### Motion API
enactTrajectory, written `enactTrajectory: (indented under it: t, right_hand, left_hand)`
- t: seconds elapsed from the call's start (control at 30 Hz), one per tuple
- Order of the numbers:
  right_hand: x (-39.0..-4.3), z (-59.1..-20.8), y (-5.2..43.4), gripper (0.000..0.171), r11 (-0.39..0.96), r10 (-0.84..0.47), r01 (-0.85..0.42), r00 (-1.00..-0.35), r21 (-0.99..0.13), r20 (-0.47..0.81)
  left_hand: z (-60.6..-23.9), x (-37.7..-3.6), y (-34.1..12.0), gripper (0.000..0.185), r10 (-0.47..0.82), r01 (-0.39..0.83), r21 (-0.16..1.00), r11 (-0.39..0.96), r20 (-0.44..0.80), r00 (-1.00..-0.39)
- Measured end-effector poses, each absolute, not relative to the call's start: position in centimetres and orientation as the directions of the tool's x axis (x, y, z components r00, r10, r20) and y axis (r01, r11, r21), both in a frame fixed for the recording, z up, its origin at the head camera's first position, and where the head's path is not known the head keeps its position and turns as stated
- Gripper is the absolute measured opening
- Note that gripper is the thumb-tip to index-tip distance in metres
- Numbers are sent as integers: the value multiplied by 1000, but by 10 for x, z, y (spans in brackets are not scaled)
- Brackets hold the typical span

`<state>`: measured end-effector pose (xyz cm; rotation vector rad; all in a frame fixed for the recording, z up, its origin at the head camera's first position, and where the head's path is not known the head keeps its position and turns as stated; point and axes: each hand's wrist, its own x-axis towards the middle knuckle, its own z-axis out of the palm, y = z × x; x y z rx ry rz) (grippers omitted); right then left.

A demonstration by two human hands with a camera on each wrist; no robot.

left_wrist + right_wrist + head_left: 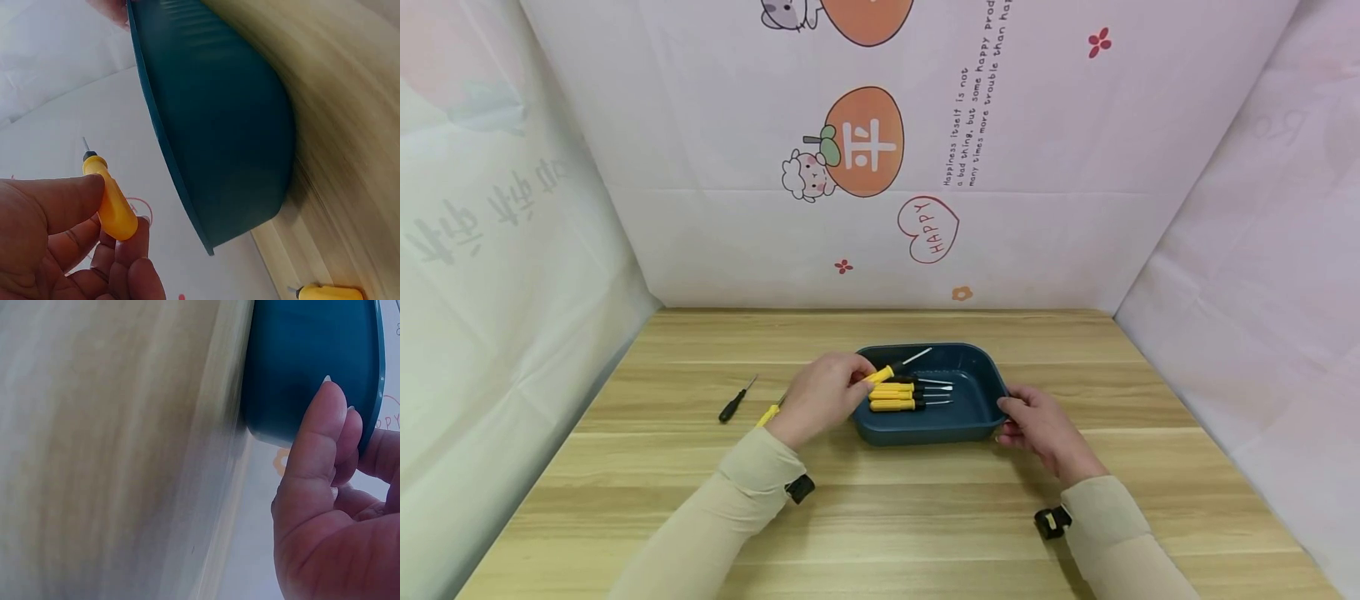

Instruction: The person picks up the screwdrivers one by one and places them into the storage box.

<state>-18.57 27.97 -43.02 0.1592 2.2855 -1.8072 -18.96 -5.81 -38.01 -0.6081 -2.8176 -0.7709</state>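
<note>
My left hand (823, 393) pinches the yellow handle of a screwdriver (112, 203) between thumb and fingers, above the left end of a dark blue tray (955, 433). Its thin shaft points up and to the right in the head view. Several yellow-handled screwdrivers (895, 406) lie side by side inside the tray, shafts to the right; the held one partly covers them. At the tray's right end, my right hand (1041, 425) grips the rim, thumb on top and fingers against the outer wall, as the right wrist view also shows (325, 519).
Left of the tray, a small black-handled screwdriver (730, 408) lies on the wooden table (925, 517). Another yellow-handled screwdriver (767, 415) lies nearer, partly hidden behind my left hand. White printed cloth (1037, 250) stands behind the table, with cloth walls at both sides.
</note>
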Motion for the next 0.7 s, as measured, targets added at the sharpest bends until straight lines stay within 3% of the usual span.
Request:
enactTrajectory:
  t: [0.37, 0.7]
  right_hand:
    - [-186, -432, 281, 46, 239, -61, 218, -969, -946, -238]
    - [-185, -431, 281, 47, 242, -66, 213, -970, -947, -235]
  left_hand:
    - [-388, -191, -43, 17, 363, 421, 403, 813, 215, -907]
    - [-397, -193, -32, 17, 384, 441, 249, 862, 247, -890]
